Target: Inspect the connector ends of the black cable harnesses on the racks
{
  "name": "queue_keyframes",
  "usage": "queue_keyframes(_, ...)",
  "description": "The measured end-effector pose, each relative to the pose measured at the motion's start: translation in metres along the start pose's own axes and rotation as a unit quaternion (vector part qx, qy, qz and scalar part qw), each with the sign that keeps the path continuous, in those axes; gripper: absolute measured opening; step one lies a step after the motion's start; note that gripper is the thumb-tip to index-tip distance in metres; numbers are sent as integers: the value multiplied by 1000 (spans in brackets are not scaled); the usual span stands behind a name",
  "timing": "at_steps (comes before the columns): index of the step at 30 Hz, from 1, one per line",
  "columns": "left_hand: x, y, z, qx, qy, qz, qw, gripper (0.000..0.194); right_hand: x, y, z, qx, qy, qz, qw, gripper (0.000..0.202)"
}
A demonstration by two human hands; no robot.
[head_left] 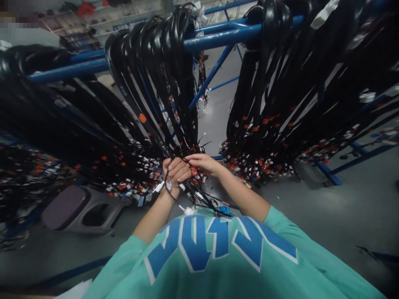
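Observation:
My left hand (179, 171) is closed around a bundle of thin black cables, the lower part of a wire harness (160, 145) that hangs down from the blue rail. My right hand (204, 162) reaches in from the right, its fingers stretched out flat and touching the cables beside the left hand; its thumb is mostly hidden. A red connector (194, 170) shows just under the right fingers. Loose cable ends below the hands fall toward my shirt, with a white connector (188, 211) and a blue connector (223, 209) among them.
A blue metal rack rail (224, 38) crosses in front, hung with thick black harnesses (149, 45). More harnesses (258, 83) hang at right, with many small connectors at their lower ends. A grey-purple plastic stool (67, 207) stands at left. Shelves (106, 23) are behind.

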State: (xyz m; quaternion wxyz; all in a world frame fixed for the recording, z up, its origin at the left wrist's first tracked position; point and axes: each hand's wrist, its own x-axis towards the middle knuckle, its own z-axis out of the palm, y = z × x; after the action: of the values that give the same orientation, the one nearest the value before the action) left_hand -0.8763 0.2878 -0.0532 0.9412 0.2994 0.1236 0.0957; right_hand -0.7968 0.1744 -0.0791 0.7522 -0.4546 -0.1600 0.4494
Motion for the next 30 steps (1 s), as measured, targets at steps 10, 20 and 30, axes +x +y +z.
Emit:
queue_keyframes(10, -1, 2, -3, -60, -89, -35, 994, 49, -34, -38, 23, 104, 42, 19, 994, 21)
queue_keyframes(20, -2, 6, 5, -67, -73, -94, 991, 41, -47, -56, 29, 194, 7, 27, 981, 28)
queue_keyframes(30, 3, 6, 10, -54, -57, -128, 989, 43, -47, -69, 29, 354, 10, -54, 934, 23)
